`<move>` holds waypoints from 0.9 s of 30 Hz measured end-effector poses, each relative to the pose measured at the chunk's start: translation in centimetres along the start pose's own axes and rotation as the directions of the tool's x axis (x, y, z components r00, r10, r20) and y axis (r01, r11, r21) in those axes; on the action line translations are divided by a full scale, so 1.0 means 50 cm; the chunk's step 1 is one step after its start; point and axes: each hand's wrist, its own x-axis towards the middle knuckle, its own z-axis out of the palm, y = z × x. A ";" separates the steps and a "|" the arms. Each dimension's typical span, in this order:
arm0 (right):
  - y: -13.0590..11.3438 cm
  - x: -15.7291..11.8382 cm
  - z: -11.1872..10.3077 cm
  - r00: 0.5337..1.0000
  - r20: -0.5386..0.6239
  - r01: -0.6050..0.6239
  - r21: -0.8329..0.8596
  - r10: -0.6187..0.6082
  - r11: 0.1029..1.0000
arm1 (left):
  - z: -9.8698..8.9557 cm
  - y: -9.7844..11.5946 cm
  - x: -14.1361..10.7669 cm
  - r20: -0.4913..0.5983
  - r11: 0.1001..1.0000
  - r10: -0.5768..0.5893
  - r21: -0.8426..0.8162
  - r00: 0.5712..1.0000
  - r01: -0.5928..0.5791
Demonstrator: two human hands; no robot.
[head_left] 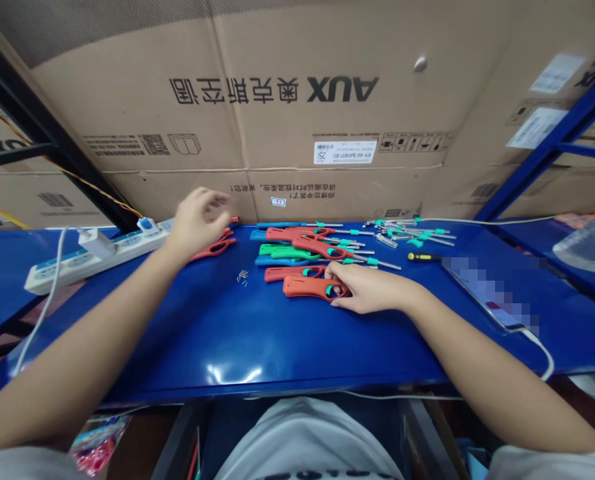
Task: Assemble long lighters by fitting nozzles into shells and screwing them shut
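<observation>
My right hand grips an orange-red long-neck gas lighter near its trigger end, low over the blue table. Behind it lies a pile of assembled lighters with red, green and blue handles and metal barrels pointing right. To the left, my left hand hovers above several red handle shells, partly covering them. Its fingers are curved and apart, slightly blurred, with nothing visible between them. A few tiny metal pieces lie on the table between the hands.
Metal barrels with green parts are heaped at the back right, beside a yellow-black screwdriver. A phone with a white cable lies right. A white power strip runs along the left. Cardboard walls the back.
</observation>
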 end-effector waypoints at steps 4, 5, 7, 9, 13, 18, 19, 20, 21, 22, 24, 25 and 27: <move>0.002 0.006 0.007 0.998 -0.027 0.058 0.039 -0.057 0.998 | 0.042 0.169 -0.085 0.266 0.887 0.434 -0.294 0.861 -0.357; 0.002 0.007 0.010 0.995 -0.045 0.088 0.049 -0.086 0.995 | 0.057 0.195 -0.106 0.340 0.867 0.486 -0.305 0.805 -0.394; 0.004 0.010 0.015 0.986 -0.075 0.155 0.063 -0.150 0.986 | 0.088 0.220 -0.136 0.414 0.861 0.506 -0.290 0.757 -0.417; 0.007 0.011 0.015 0.975 -0.098 0.206 0.067 -0.199 0.976 | 0.115 0.217 -0.153 0.409 0.870 0.488 -0.301 0.771 -0.391; 0.021 0.013 0.004 0.969 -0.139 0.210 0.030 -0.203 0.977 | 0.141 0.190 -0.160 0.364 0.858 0.454 -0.425 0.813 -0.289; 0.042 0.023 -0.007 0.987 -0.119 0.117 0.039 -0.112 0.992 | 0.138 0.193 -0.164 0.329 0.829 0.339 -0.547 0.881 -0.115; 0.044 0.025 -0.007 0.988 -0.120 0.110 0.064 -0.102 0.992 | 0.136 0.196 -0.164 0.319 0.821 0.323 -0.563 0.891 -0.096; 0.046 0.027 -0.006 0.988 -0.120 0.105 0.093 -0.094 0.990 | 0.134 0.198 -0.164 0.312 0.814 0.310 -0.576 0.898 -0.081; 0.048 0.028 -0.005 0.990 -0.114 0.102 0.122 -0.088 0.987 | 0.132 0.200 -0.164 0.307 0.808 0.295 -0.586 0.905 -0.065; 0.050 0.029 -0.003 0.991 -0.100 0.100 0.146 -0.085 0.984 | 0.131 0.201 -0.164 0.304 0.804 0.279 -0.593 0.911 -0.048; 0.052 0.029 0.000 0.994 -0.072 0.098 0.161 -0.087 0.982 | 0.129 0.203 -0.162 0.307 0.799 0.242 -0.601 0.920 -0.009; 0.053 0.028 0.001 0.993 -0.066 0.103 0.153 -0.093 0.983 | 0.130 0.203 -0.162 0.312 0.793 0.222 -0.608 0.924 0.015; 0.054 0.027 0.002 0.991 -0.080 0.117 0.105 -0.109 0.988 | 0.136 0.202 -0.161 0.319 0.759 0.176 -0.647 0.931 0.078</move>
